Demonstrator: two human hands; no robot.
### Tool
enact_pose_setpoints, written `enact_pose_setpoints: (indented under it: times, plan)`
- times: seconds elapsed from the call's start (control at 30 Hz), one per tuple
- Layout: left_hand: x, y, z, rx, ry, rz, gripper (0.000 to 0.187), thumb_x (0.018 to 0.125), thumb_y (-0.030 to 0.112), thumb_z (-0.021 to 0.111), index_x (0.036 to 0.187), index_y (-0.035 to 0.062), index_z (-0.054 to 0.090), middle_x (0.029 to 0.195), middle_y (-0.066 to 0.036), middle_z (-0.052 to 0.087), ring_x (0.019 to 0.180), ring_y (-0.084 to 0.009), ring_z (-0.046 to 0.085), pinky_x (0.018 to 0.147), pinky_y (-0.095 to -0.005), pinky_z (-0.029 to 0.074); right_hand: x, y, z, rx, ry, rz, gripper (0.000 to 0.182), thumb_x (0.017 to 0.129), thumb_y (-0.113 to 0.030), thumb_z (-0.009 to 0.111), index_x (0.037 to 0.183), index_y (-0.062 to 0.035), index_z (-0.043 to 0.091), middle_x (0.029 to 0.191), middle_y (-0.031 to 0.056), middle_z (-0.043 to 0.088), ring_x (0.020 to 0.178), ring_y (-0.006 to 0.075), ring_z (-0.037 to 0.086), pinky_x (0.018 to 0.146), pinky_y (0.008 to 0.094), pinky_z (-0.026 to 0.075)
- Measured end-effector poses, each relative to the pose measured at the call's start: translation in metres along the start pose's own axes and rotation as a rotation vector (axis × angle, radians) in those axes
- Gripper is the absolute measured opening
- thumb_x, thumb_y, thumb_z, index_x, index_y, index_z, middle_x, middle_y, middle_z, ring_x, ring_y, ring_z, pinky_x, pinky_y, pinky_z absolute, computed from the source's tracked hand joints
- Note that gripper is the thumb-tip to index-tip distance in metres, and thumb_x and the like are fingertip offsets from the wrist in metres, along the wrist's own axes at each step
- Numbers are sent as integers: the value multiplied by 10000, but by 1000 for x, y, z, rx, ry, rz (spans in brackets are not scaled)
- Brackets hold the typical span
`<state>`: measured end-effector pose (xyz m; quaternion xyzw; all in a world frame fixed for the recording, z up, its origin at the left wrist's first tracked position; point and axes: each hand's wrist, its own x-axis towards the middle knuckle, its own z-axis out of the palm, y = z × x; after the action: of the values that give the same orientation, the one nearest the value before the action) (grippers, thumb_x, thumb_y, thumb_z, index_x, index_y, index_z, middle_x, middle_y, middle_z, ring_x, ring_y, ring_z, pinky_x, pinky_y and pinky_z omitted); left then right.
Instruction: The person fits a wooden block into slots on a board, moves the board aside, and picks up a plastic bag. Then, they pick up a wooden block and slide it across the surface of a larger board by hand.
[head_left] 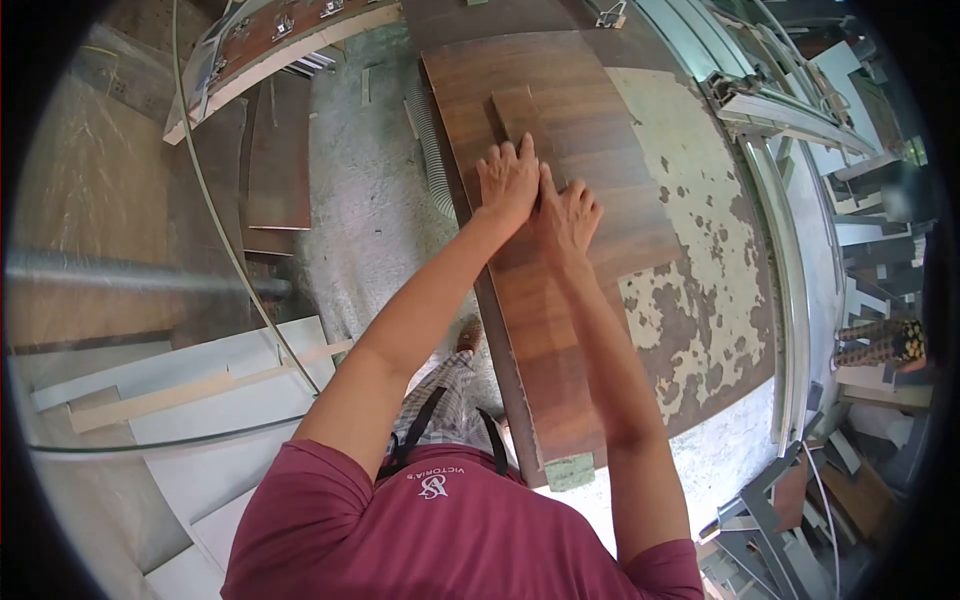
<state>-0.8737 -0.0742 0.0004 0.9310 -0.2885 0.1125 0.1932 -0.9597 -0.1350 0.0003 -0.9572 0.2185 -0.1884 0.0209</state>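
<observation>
A narrow dark wood strip (518, 112) lies lengthwise on a wide brown laminated board (600, 190). My left hand (508, 180) rests flat on the near end of the strip, fingers spread. Beside it, my right hand (568, 220) presses flat on the board, its fingers touching the strip's right edge. Neither hand grips anything. A long brown plank (545, 370) runs from under my hands toward my body.
The boards lie on a worn bench top with peeling pale paint (700, 300). White panels (180, 390) and wood offcuts are stacked at left. An aluminium rail (790, 260) runs along the right. Metal scraps (790, 520) clutter the lower right. Concrete floor (370, 210) shows left of the bench.
</observation>
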Motion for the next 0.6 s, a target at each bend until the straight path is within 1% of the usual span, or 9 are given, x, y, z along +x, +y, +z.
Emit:
enact_pose_setpoints:
  times: [0.1, 0.17, 0.23, 0.27, 0.33, 0.4, 0.47, 0.5, 0.6]
  plan:
    - [54, -25, 13, -1, -12, -28, 445, 883, 245, 516, 1284, 55, 490, 1045, -166, 573, 1011, -327, 524, 834, -479, 396, 57, -15, 20, 5, -36, 7, 566, 776, -269, 658, 1320, -261, 500, 1040, 125, 519, 953, 296, 512, 798, 428, 375]
    - [84, -41, 19, 26, -47, -43, 464, 915, 265, 476, 1335, 73, 437, 1110, -189, 557, 1064, -353, 511, 886, -515, 394, 88, -23, 35, -9, -71, 11, 564, 782, -270, 656, 1323, -263, 497, 1072, 130, 517, 972, 300, 512, 805, 429, 375]
    - [113, -52, 22, 15, -65, -45, 464, 916, 264, 475, 1336, 71, 433, 1118, -194, 558, 1075, -355, 510, 887, -517, 395, 116, -30, 46, -14, -14, 10, 389, 893, -262, 497, 1279, -253, 541, 1028, 113, 543, 935, 284, 524, 809, 409, 359]
    - [125, -58, 24, 7, -73, -47, 465, 917, 263, 475, 1337, 69, 430, 1127, -198, 559, 1085, -357, 508, 888, -519, 396, 129, -34, 48, -15, -21, 12, 389, 893, -262, 497, 1279, -253, 541, 1028, 113, 543, 935, 284, 524, 809, 409, 359]
    - [149, -65, 30, 10, -88, -55, 462, 918, 264, 473, 1333, 65, 430, 1146, -204, 555, 1103, -357, 504, 892, -519, 396, 150, -39, 50, -26, -80, 31, 395, 897, -282, 487, 1289, -269, 532, 1088, 117, 538, 973, 285, 519, 827, 413, 357]
    - [164, -69, 32, 16, -98, -63, 459, 919, 265, 471, 1329, 61, 431, 1165, -209, 551, 1120, -357, 500, 895, -519, 396, 165, -39, 59, -34, -77, 26, 400, 897, -289, 487, 1296, -277, 525, 1120, 117, 531, 1005, 286, 512, 842, 418, 354]
    - [172, -69, 35, 76, -116, -60, 417, 894, 228, 499, 1268, 46, 484, 1152, -180, 571, 1115, -333, 506, 905, -480, 382, 173, -40, 60, -44, -71, 20, 406, 898, -296, 486, 1302, -285, 518, 1152, 116, 523, 1036, 287, 506, 857, 423, 351]
    - [171, -70, 36, 73, -117, -61, 417, 894, 228, 499, 1268, 46, 484, 1152, -180, 571, 1115, -333, 506, 905, -480, 382, 173, -39, 57, -40, -117, 25, 415, 899, -301, 482, 1313, -288, 505, 1176, 113, 514, 1064, 289, 497, 874, 428, 344]
    - [164, -66, 32, 100, -37, -26, 394, 885, 241, 504, 1226, 43, 499, 1141, -177, 579, 1108, -330, 511, 898, -477, 387, 167, -39, 49, -56, -183, 43, 425, 905, -306, 468, 1329, -293, 485, 1199, 109, 507, 1096, 292, 487, 896, 436, 335]
